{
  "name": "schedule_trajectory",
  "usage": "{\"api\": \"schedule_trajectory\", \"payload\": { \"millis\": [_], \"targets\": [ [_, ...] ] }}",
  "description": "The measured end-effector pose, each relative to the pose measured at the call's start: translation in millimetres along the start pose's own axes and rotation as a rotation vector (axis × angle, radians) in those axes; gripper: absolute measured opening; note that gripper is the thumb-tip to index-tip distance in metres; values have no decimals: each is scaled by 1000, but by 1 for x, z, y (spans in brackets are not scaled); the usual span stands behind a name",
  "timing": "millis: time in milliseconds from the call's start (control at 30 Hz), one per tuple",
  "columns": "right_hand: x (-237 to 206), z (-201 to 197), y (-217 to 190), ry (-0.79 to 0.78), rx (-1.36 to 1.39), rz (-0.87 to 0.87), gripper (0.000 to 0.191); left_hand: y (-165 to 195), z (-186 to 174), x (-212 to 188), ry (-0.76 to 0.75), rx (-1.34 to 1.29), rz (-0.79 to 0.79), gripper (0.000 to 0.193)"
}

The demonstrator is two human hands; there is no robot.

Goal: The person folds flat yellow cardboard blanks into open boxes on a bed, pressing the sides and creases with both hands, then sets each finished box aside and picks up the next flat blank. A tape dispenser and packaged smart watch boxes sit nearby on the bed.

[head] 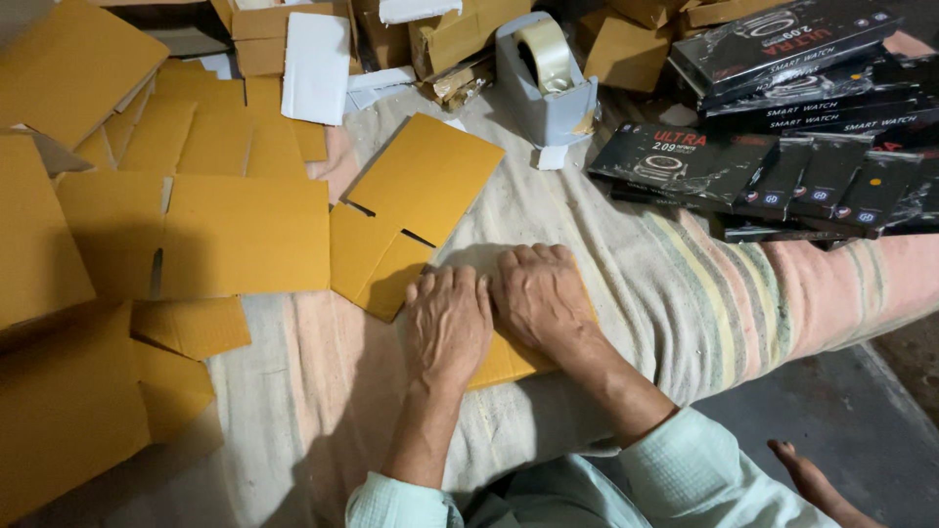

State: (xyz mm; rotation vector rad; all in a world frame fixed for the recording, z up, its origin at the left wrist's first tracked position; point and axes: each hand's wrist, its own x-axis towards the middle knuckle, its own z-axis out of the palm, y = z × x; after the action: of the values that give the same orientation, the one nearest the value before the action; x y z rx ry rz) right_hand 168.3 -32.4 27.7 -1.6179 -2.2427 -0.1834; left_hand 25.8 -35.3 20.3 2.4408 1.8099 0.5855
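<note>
Palms flat, fingers spread and gripping nothing, the left hand [447, 323] and right hand [541, 296] press a yellow cardboard sheet [411, 210] lying right under them on the striped blanket [704, 293] — steady, even pressure along the fold would likely crease it cleanly.

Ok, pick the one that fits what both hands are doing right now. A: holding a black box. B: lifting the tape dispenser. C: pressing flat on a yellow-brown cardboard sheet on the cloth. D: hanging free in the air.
C: the left hand and right hand lie palm-down side by side on the cardboard sheet, while the tape dispenser and black boxes sit untouched farther away.
</note>
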Motion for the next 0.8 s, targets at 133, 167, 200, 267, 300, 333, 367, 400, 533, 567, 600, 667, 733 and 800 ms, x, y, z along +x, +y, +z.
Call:
{"api": "schedule_trajectory", "payload": {
  "millis": [133, 167, 200, 267, 300, 333, 367, 400, 533, 567, 600, 667, 733, 800],
  "targets": [
    [0, 2, 3, 7, -47, 48, 26, 3, -6, 0, -28, -17, -70, 30],
    [0, 2, 5, -4, 0, 8, 25, 3, -6, 0, -34, -29, -79, 31],
    [1, 2, 7, -16, 47, -33, 24, 2, -5, 0, -9, -11, -36, 28],
    [0, 2, 9, 3, 132, -101, 23, -1, -2, 0, 35, 26, 46, 23],
    [0, 1, 9, 37, 168, -129, 24, -3, 0, 0, 88, 22, 90, 22],
    [0, 1, 9, 72, 203, -157, 25, -5, 2, 0, 143, 18, 135, 22],
    [-1, 0, 8, 63, 206, -143, 23, -6, 5, 1, 201, 15, 179, 21],
    [-1, -1, 8, 58, 208, -130, 21, -7, 7, 1, 154, -4, 168, 20],
    [1, -2, 6, -29, 173, -85, 20, -10, 12, 0, 7, -55, 106, 18],
    [3, -2, 6, -42, 179, -85, 20, -10, 13, 1, -19, -59, 89, 18],
    [3, -2, 6, -55, 185, -83, 20, -11, 14, 1, -16, -63, 88, 18],
    [5, -1, 8, -66, 198, -87, 21, -11, 16, 4, -12, -70, 88, 19],
    [5, 0, 11, -59, 212, -104, 21, -13, 19, 6, -37, -57, 64, 22],
    [5, 2, 13, -75, 222, -119, 20, -15, 23, 8, -14, -47, 65, 25]
  ]
}}
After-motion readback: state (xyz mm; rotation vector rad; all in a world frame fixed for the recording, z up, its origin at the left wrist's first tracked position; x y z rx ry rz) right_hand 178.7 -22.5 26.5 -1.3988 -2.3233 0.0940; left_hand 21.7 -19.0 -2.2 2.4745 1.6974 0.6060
